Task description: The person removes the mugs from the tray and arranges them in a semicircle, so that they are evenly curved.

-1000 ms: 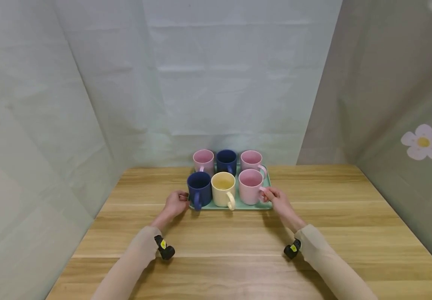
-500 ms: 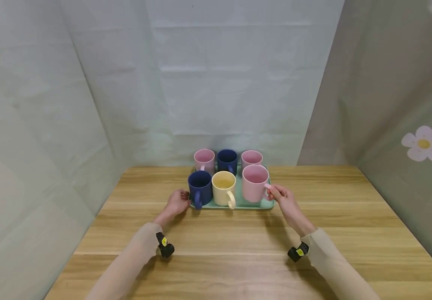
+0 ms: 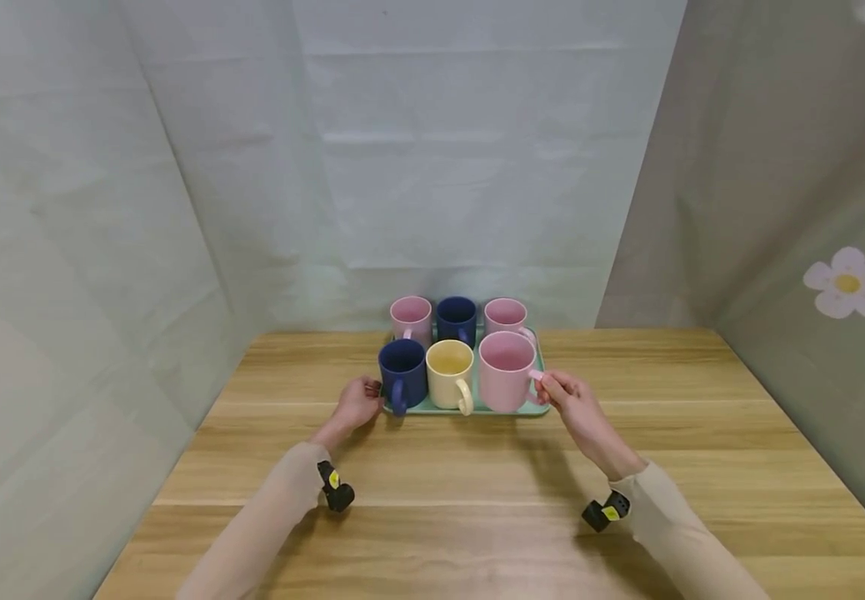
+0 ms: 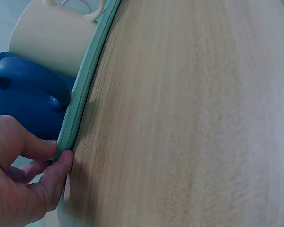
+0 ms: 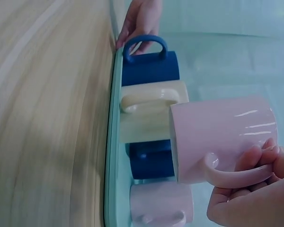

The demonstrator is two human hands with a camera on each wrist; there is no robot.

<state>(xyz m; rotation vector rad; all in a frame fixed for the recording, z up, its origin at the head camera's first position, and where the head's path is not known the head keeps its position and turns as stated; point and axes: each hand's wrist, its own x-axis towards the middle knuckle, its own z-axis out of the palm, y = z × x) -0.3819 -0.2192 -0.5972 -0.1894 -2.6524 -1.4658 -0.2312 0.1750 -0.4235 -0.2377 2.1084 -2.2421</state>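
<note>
My right hand (image 3: 581, 417) pinches the handle of a pink mug (image 3: 506, 383), held upright over the front right part of a green tray (image 4: 83, 97). In the right wrist view a gap shows between the mug's base and the tray. At the tray's front left corner, my left hand (image 3: 358, 403) pinches the rim between thumb and fingers, right beside a navy mug (image 3: 403, 377). Next to that one stands a cream-yellow mug (image 3: 447, 383), its handle facing me.
Along the tray's back row stand a pink mug (image 3: 411, 323), another navy mug (image 3: 457, 323) and a further pink mug (image 3: 504, 313), partly hidden behind the held one. The wooden table (image 3: 462, 517) spreads out in front, with a pale cloth backdrop (image 3: 470, 167) close behind the tray.
The pink mug at front right has risen off the tray, with my right hand on its handle, and come nearer to me. My left hand keeps its place at the tray corner.
</note>
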